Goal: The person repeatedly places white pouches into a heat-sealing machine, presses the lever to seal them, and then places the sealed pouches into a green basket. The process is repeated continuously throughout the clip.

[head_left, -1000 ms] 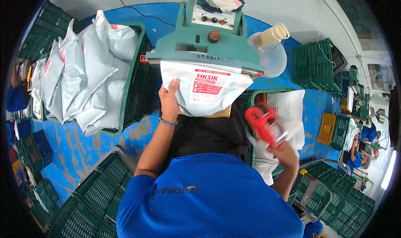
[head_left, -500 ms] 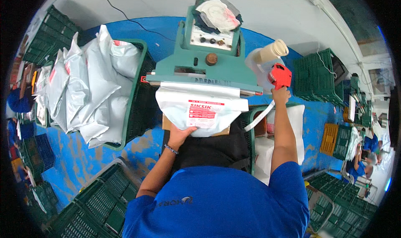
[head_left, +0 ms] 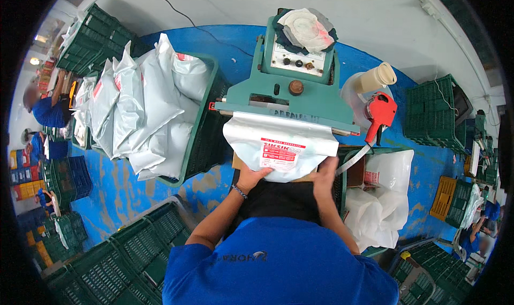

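Note:
A filled white plastic bag (head_left: 243, 139) with a red and white label hangs from the jaw of a green sealing machine (head_left: 316, 104). My left hand (head_left: 250, 178) grips its lower left edge, thumb on the front and the other fingers hidden beneath. Close to the bag's lower right edge is my right hand (head_left: 324, 177); its fingers are smeared by motion, and whether they touch the bag cannot be made out. A red hand-held label gun (head_left: 382, 110) rests at the machine's right end, with a white label strip (head_left: 353, 160) trailing down from it.
At left, a green crate (head_left: 206, 109) is heaped with filled white bags (head_left: 134, 112). More white bags (head_left: 388, 179) lie in a crate at right. A beige cup (head_left: 375, 79) stands behind the label gun. Cloths (head_left: 305, 31) top the machine. Co-workers are at both sides.
My right hand has let go of the label gun, now resting by the machine, and has come down to the bag's right side. My left hand still holds the bag. The whole view has shifted.

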Demonstrator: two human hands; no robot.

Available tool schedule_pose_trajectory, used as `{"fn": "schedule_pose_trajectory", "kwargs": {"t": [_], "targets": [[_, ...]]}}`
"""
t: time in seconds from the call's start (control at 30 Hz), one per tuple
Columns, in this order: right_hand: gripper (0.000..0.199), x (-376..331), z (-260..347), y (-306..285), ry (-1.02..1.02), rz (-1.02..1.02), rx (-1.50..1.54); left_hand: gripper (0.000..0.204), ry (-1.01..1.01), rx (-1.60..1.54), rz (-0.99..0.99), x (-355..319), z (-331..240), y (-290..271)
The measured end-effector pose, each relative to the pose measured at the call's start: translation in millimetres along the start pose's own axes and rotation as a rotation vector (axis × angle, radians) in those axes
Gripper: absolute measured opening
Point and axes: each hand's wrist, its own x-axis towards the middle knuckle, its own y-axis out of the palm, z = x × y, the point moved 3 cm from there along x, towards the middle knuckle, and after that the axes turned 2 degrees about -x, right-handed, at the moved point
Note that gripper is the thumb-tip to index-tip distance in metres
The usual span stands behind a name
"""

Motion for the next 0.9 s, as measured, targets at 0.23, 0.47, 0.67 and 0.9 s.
{"fn": "schedule_pose_trajectory", "kwargs": {"t": [0.23,0.47,0.67,0.9], "targets": [[0.092,-15,-38,28,0.199,0.204,-0.073,0.061,0.070,0.134,0.008,-3,11,-5],[0.086,-14,-29,18,-0.083,0.109,-0.387,0.044,-0.003,0.208,-0.134,-7,17,-9],[0.089,-16,-23,11,-0.020,0.111,-0.510,0.046,0.082,0.218,-0.172,-2,15,-7],[0.090,-18,-20,12,-0.236,0.070,-0.427,0.056,0.114,0.319,-0.077,8,27,-23]]}}
